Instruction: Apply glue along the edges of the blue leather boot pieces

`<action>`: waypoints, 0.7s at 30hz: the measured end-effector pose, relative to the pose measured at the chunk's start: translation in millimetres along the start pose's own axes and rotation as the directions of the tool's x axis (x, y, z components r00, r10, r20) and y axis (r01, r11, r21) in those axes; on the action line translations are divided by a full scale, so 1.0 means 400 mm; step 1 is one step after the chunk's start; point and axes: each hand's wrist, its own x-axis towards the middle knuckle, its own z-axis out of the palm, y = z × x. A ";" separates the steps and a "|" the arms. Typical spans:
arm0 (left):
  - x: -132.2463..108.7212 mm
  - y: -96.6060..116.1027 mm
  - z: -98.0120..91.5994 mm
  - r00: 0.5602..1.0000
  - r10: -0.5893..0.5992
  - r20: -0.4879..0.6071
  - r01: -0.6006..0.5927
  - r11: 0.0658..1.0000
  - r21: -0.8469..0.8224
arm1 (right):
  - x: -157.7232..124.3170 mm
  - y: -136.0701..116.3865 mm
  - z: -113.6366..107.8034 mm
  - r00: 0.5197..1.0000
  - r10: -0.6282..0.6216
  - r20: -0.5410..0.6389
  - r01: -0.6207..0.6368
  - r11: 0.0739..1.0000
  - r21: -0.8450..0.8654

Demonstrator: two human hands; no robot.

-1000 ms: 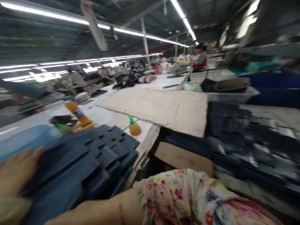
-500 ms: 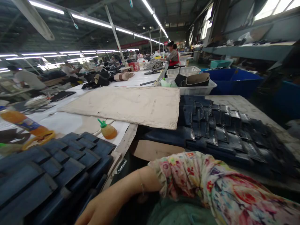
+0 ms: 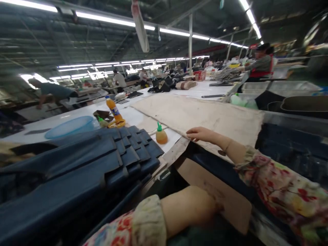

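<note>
My right hand (image 3: 201, 134) reaches forward with its fingers stretched out, touching the near edge of a cream cloth-like sheet (image 3: 217, 111). Low in the middle, my left hand (image 3: 197, 206) bends over a flat brown panel (image 3: 234, 201). Its fingers are hidden and smeared, so I cannot tell whether they grip the panel. Overlapping dark blue leather-like pieces (image 3: 107, 159) lie in a layered stack to the left. More dark blue pieces (image 3: 289, 147) are at the right, partly behind my right arm. A small squeeze bottle (image 3: 161, 136) with a green nozzle stands between the left stack and the sheet.
An orange drink bottle (image 3: 114, 108) stands beside a yellow ring-shaped thing (image 3: 116, 123). A blue translucent basin (image 3: 71, 127) lies farther left. Bins with dark pieces (image 3: 304, 104) stand at the right. A person in red and grey (image 3: 262, 65) is at the far right, others work at the left.
My view has swung left. My right hand has gone from the lower left to the cream sheet's near edge. My left forearm has come into view over the brown panel.
</note>
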 end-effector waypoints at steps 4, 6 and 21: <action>0.060 -0.032 0.131 0.993 -0.034 -0.113 0.034 0.999 -0.006 | 0.067 0.014 0.034 0.998 -0.049 0.030 0.053 0.987 -0.151; 0.061 -0.044 0.148 0.981 0.005 -0.196 -0.011 0.999 -0.032 | 0.109 0.020 0.062 0.997 -0.080 0.024 0.083 0.984 -0.159; -0.037 -0.200 0.150 0.980 0.021 -0.199 -0.020 1.000 0.005 | 0.276 0.046 0.226 0.960 -0.226 0.163 0.265 0.921 -0.285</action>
